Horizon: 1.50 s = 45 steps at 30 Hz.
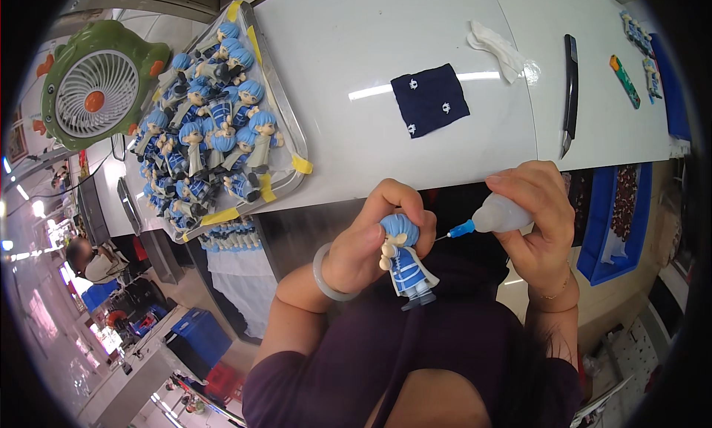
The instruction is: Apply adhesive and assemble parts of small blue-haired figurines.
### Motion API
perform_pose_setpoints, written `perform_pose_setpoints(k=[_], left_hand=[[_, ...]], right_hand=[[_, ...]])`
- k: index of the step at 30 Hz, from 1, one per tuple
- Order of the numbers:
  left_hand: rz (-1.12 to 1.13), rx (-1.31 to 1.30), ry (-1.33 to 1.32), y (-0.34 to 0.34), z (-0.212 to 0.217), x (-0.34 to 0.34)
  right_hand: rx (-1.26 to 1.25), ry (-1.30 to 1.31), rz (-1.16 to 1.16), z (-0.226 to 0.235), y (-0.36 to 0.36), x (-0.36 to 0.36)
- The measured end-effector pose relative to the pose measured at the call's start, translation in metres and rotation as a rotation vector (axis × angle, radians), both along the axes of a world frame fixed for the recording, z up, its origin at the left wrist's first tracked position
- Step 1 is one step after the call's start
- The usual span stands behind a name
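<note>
Between the thumb and fingers of my left hand [363, 239] is a small blue-haired figurine [406, 268] in a blue outfit with a pale cape, its dark feet pointing down. My right hand [540, 224] is closed around a white squeeze bottle [501, 214] with a blue needle tip [461, 228]. The thin needle points left toward the figurine's head; I cannot tell whether it touches. Both hands are in front of the table's near edge. A metal tray [295, 142] lined with plastic and yellow tape holds many similar figurines at the left.
On the white table [334, 50] lie a dark blue cloth [431, 100], a crumpled white tissue [495, 50], a black utility knife [569, 94] and a green-orange cutter [624, 81]. A green fan [100, 83] stands beyond the tray. Blue bins [593, 257] sit at the right, below table height.
</note>
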State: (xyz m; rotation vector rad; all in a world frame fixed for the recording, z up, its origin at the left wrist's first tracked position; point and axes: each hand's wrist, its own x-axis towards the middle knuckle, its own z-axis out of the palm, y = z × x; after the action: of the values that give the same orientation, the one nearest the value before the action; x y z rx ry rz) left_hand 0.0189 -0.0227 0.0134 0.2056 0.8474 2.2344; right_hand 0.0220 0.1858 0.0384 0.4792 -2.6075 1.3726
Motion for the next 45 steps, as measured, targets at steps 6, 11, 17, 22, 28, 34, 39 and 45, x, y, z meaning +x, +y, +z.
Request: perform_pose_setpoints(k=[6,11,17,22,28,34,39,45], left_hand=[[0.041,0.012,-0.018,0.001,0.001,0.002],[0.046,-0.048,0.002,0.003,0.004,0.004],[0.070,-0.078,0.030,0.002,0.001,0.007],[0.097,-0.089,0.106,0.005,0.004,0.006],[0.019,0.082,-0.045,0.000,-0.003,0.000],[0.013,0.171,-0.200,0.004,-0.004,-0.004],[0.050,0.122,-0.274,0.004,-0.004,-0.004],[0.131,0.059,-0.345,0.006,-0.004,-0.001]], right_hand=[[0.057,0.066,-0.028,0.002,0.000,0.004],[0.223,0.204,-0.075,0.006,0.003,0.009],[0.334,0.298,-0.100,0.011,0.003,0.015],[0.362,0.269,-0.111,0.013,0.010,0.012],[0.190,0.218,-0.163,0.000,0.007,0.007],[0.216,0.211,-0.131,0.000,0.005,0.009],[0.243,0.224,-0.081,0.001,0.003,0.008],[0.339,0.259,-0.075,0.004,0.002,0.009]])
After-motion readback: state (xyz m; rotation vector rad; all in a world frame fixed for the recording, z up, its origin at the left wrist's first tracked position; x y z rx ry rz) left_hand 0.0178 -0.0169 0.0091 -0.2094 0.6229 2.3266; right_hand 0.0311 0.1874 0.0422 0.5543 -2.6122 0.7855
